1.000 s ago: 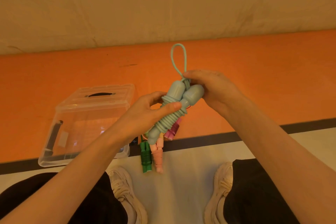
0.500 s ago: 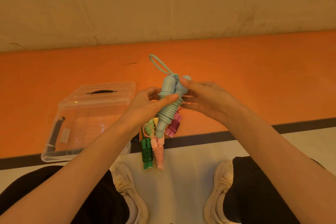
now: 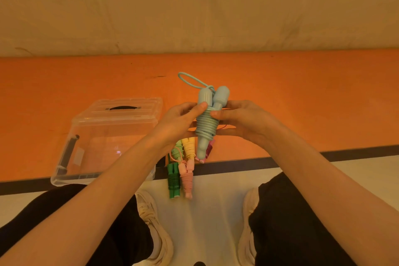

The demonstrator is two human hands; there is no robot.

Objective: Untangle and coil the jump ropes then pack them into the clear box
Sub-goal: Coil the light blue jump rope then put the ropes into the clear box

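Note:
A light blue jump rope (image 3: 206, 123) is held upright in front of me, its cord wound round its two handles and a small loop sticking out at the top left. My left hand (image 3: 179, 123) grips the bundle from the left, thumb on the coils. My right hand (image 3: 241, 120) holds it from the right, fingertips on the wound cord. On the floor below lie coiled ropes: dark green (image 3: 173, 180), pink (image 3: 187, 177), yellow (image 3: 189, 147), light green (image 3: 178, 150) and magenta (image 3: 209, 150). The clear box (image 3: 103, 136) stands to the left with its lid on.
I sit facing a pale wall, with an orange floor strip, a dark line and a white floor. My two knees in black trousers and pale shoes (image 3: 155, 229) flank the ropes. The box lid has a black handle (image 3: 123, 107).
The blue bundle has turned upright and lowered slightly. My right hand slid from the top of the handles down onto the wound cord. The loop now leans to the upper left.

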